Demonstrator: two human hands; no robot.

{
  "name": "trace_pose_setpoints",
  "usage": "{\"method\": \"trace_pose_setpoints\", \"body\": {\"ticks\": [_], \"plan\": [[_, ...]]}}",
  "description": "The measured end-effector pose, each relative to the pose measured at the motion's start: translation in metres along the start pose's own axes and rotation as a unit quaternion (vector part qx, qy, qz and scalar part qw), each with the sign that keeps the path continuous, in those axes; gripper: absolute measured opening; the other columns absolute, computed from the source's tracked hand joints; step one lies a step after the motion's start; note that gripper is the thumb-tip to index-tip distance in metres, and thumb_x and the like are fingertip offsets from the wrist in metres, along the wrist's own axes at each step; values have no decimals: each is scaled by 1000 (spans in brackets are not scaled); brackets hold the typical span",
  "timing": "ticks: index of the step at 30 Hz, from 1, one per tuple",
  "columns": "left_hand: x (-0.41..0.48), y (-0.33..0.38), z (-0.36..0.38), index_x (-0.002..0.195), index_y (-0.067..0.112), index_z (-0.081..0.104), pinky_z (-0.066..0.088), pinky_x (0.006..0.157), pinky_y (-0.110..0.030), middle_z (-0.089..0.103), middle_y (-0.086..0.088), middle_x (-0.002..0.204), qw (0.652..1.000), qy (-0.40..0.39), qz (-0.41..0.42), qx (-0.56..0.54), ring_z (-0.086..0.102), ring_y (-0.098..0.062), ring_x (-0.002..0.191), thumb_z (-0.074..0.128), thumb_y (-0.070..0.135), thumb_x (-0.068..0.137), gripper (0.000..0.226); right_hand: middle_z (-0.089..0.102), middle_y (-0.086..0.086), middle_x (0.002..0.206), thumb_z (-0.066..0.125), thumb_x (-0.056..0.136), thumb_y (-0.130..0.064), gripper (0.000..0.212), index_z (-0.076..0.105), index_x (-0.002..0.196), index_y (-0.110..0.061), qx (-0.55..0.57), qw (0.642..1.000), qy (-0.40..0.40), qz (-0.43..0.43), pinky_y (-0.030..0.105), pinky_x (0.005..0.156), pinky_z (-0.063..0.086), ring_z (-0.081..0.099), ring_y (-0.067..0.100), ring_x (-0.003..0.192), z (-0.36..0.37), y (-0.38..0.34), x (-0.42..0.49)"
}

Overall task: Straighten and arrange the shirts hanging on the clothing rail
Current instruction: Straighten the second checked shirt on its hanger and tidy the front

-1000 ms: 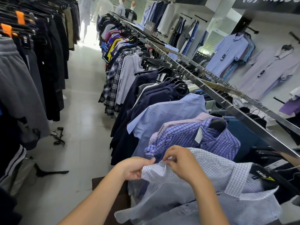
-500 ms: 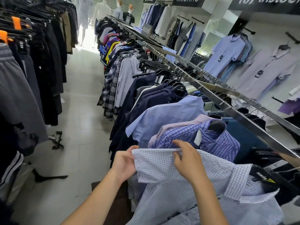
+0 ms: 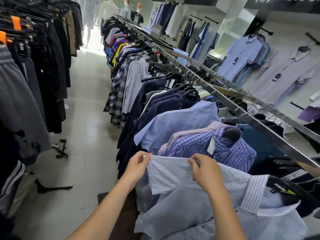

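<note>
Together, both hands (image 3: 170, 168) pinch the checked shirt's sleeve (image 3: 170, 172) taut.

A pale tiled floor (image 3: 86, 122) runs toward bright daylight (image 3: 92, 41), white wall (image 3: 292, 34) at right.

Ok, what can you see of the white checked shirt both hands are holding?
The white checked shirt looks like thin woven cloth, white with a fine blue grid, short-sleeved, collared. It hangs on a black hanger just in front of the blue plaid shirt. Its sleeve is raised and stretched flat: the left hand pinches one hem corner, the right hand pinches the hem further along.
</note>
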State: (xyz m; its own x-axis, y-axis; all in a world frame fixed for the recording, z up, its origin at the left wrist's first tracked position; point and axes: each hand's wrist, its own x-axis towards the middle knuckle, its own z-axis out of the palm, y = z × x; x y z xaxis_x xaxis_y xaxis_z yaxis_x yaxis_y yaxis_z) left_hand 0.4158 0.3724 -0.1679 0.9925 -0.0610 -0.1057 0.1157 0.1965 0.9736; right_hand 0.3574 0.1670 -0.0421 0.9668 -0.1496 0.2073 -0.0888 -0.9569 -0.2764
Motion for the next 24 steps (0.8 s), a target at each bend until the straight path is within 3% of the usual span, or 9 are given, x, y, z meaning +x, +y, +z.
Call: {"method": "trace_pose_setpoints", "body": {"ticks": [3, 6, 12, 16, 24], "plan": [[-1, 3, 16, 94, 18, 60, 41, 70, -24, 56, -4, 83, 999, 42, 15, 24, 51, -14, 77, 46, 26, 105, 20, 65, -10, 65, 56, 101, -35, 23, 67, 82, -28, 15, 1000, 21, 5, 38, 68, 54, 62, 9, 61, 0, 0, 0], [-2, 8, 27, 96, 8, 57, 41, 67, -22, 59, -4, 90, 992, 103, 32, 65, 50, -10, 78, 40, 22, 106, 23, 65, -10, 65, 56, 101, -38, 22, 69, 86, -28, 18, 999, 26, 6, 37, 67, 54, 61, 8, 60, -2, 1, 0], [5, 7, 31, 82, 10, 54, 39, 66, -32, 55, -4, 77, 985, 152, 20, 82, 49, -16, 74, 38, 28, 107, 34, 66, -9, 67, 56, 100, -41, 24, 71, 85, -28, 18, 1000, 17, 17, 38, 64, 54, 61, 12, 64, -1, 2, 0], [9, 3, 34, 91, 2, 59, 42, 67, -31, 58, -7, 82, 990, 130, -14, 61, 52, -17, 76, 40, 35, 106, 41, 66, -8, 70, 55, 99, -43, 26, 69, 83, -28, 8, 999, 21, 40, 38, 64, 53, 62, 17, 69, 2, 6, -2], [11, -3, 22, 92, -4, 57, 38, 65, -30, 49, -4, 73, 993, 113, -10, 33, 46, -17, 69, 46, 40, 103, 46, 67, -16, 71, 57, 99, -38, 16, 68, 89, -31, 85, 996, 25, -9, 26, 62, 46, 62, 2, 61, 1, 10, -9]]}}
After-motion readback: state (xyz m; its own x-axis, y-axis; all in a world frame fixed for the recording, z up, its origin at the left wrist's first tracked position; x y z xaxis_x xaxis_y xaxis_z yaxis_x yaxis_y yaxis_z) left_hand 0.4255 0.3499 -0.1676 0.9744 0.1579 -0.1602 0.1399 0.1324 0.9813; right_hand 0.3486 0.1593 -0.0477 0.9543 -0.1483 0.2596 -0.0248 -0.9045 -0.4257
